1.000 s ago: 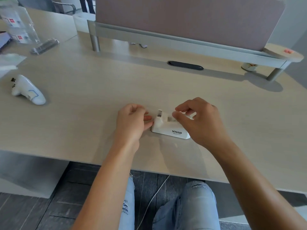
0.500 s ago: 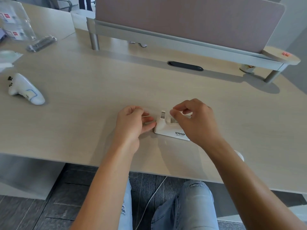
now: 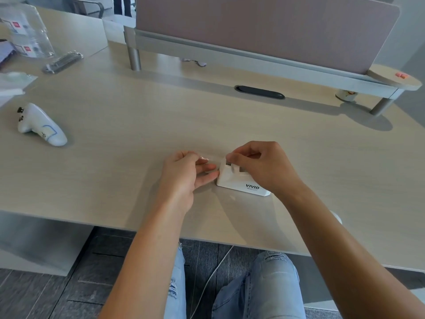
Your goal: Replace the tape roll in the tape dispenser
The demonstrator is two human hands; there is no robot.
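At the upper left of the frame I see a clear bag with red labels, and just right of it a clear packet of dark sticks lying flat on the bench. Below those, at the left edge, sits some white packaging. Lower still, a white controller lies on its side, well apart from my hands.

At the lower middle, my left hand rests on the bench just left of the dispenser. Its thumb and fingers are curled together, pinching what looks like a strip of clear tape that runs toward the dispenser's top; the tape is faint, so I cannot tell exactly where it ends. The lower fingers touch the dispenser's left end.

The dispenser is white, marked VIVID on its near side, and stands upright on the bench near the front edge. My right hand covers its right half from above, thumb and forefinger closed at the top by the cutter end. The roll itself is hidden under that hand.

Behind, a dark cable slot sits in the bench, and a grey screen on metal legs spans the upper right.
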